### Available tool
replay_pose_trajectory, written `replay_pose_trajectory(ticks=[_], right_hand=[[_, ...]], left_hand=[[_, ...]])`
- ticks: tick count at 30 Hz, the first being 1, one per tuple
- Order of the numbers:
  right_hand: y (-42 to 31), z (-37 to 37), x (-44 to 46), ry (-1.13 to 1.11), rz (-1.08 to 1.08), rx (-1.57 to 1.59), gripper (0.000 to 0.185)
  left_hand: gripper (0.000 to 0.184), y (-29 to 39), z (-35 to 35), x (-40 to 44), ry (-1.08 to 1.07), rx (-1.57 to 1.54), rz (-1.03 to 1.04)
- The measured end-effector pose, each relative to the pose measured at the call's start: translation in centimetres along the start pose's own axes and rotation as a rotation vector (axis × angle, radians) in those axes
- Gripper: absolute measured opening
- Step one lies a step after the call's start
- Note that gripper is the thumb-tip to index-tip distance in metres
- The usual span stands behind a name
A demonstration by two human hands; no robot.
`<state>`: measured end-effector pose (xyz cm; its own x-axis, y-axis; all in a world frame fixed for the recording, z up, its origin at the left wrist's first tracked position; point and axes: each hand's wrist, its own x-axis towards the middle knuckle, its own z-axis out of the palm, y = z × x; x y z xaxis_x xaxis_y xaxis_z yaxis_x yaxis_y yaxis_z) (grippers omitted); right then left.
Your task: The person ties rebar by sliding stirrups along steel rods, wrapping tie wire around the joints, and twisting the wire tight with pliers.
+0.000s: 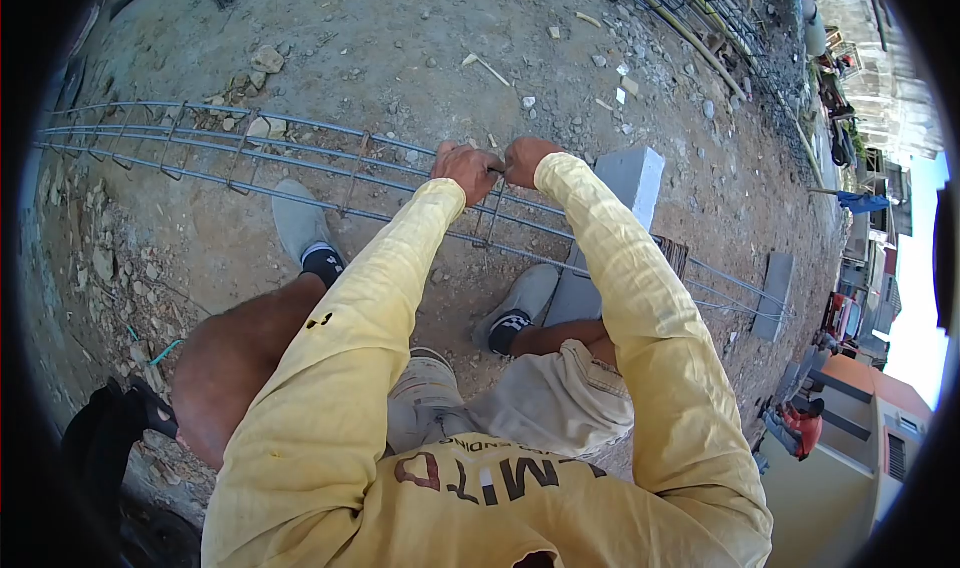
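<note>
Left hand (465,173): fingers curled closed, cannot tell on what
Right hand (527,158): fingers closed beside the left, grip hidden
Rods (366,137): long cage beneath both hands
Block (628,180): gray, near the right wrist

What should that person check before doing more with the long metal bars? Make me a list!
1. Both hands at the metal bars: ok; left hand and right hand meet there.
2. Gloves on: not ok; both hands are bare.
3. What the hands hold: cannot tell; too small to see.
4. Left shoe clear of the bars: not ok; one crosses its toe in this view.
5. Ground clear of stones: not ok; several lie near the bars.
</note>
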<state>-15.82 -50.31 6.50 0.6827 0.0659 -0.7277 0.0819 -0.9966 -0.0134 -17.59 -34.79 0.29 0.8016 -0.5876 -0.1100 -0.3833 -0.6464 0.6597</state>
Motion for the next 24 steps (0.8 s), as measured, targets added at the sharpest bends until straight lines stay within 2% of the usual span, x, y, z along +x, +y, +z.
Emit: replay_pose_trajectory(ticks=[3, 6, 9, 12, 14, 15, 17, 20, 22, 24], right_hand=[[1.4, 0.0, 1.4, 0.119, -0.042, 0.117, 0.033], [3.3, 1.1, 1.9, 0.162, 0.009, 0.351, 0.039], [5.1, 4.0, 4.8, 0.095, 0.182, 0.118, 0.047], [6.3, 7.7, 7.3, -0.037, 0.201, -0.068, 0.046], [7.1, 8.5, 7.2, -0.083, 0.108, -0.069, 0.044], [5.0, 4.7, 2.6, -0.108, 0.059, -0.063, 0.043], [5.8, 3.9, 0.0, -0.132, 0.116, 0.459, 0.042], [9.1, 4.6, -4.4, 0.178, 0.250, 0.496, 0.043], [11.0, 3.0, -9.4, 0.189, 0.343, 0.447, 0.043], [16.3, 5.6, -12.9, 0.299, 0.270, 0.407, 0.043]], left_hand=[[0.018, 0.0, 0.0, 0.1, -0.012, 0.000, -0.007], [0.019, -0.1, 0.1, 0.1, -0.012, -0.032, 0.002], [0.019, -0.2, 0.2, 0.3, -0.017, -0.029, -0.002], [0.021, -0.3, 0.5, 0.3, -0.032, -0.026, -0.012], [0.022, -0.4, 0.7, 0.4, -0.021, -0.010, -0.004], [0.023, -0.3, 0.6, 0.4, -0.036, -0.013, -0.007], [0.025, -0.1, 0.1, 0.3, -0.065, -0.016, -0.011], [0.032, -0.2, -0.2, 0.6, -0.179, -0.020, -0.024], [0.036, -0.4, -0.2, 0.9, -0.236, 0.050, -0.004], [0.043, -0.2, -0.4, 1.5, -0.339, 0.136, 0.004]])
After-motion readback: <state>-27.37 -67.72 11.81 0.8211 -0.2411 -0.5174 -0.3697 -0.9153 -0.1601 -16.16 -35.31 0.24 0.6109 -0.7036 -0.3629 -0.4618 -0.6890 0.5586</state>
